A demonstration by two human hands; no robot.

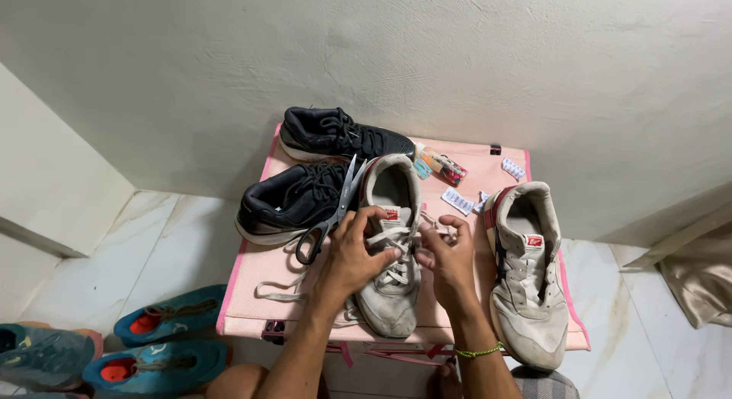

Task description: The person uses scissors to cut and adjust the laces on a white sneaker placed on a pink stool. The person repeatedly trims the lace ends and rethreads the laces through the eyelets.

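White wall and marble floor surround a pink box [252,277] that serves as the work surface. On its middle lies a worn white shoe [393,250], toe toward the person. Left hand [352,254] rests on its laces [396,271], fingers curled and pinching a strand. Right hand [451,258] sits just beside the shoe, fingertips closed on a lace end. Scissors [332,212] lie touching the shoe's left side, leaning on 1 of 2 black shoes [293,201]. A second white shoe [528,281] lies to the right. Small packets [457,201] sit behind. 3 teal shoes [164,345] rest on the floor, left.
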